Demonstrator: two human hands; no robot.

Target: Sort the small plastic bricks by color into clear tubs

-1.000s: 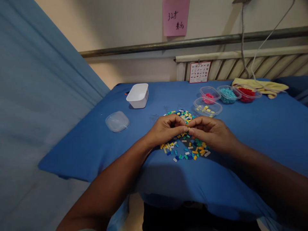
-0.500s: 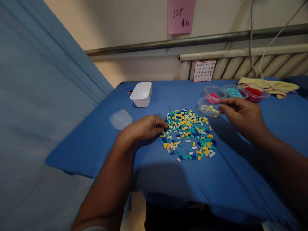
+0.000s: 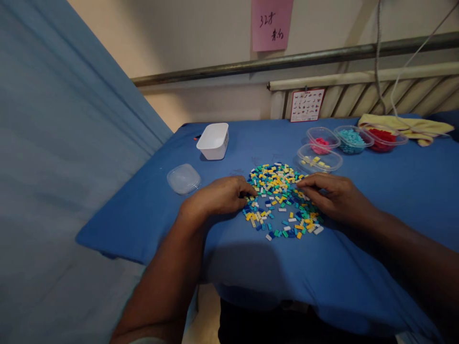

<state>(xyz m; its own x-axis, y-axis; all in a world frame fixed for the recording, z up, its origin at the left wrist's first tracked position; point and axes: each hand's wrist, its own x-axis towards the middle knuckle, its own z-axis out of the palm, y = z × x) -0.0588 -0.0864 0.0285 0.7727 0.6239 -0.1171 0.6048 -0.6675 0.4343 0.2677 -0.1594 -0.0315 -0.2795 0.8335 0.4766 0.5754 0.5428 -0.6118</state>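
Small rectangular plastic bricks in yellow, white, blue and green [image 3: 275, 184], heaped loosely between both hands on a blue cloth-covered counter [image 3: 143, 205]. Left hand [image 3: 226, 195] at the heap's left edge, grip loosely curled, contents hidden; right hand [image 3: 339, 197] opposite, grip nearly closed, perhaps on a brick, too small to tell. Likely hazards: bricks scattered by a dragging wrist; transparent oval plastic tub [image 3: 332, 166] tipped by the right knuckles.

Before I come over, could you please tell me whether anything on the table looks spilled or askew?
Nothing looks clearly damaged. The mixed building bricks lie loose on the blue tablecloth, which could pass for a spill. Far right, the yellow cloth lies rumpled, a pale cord across it.
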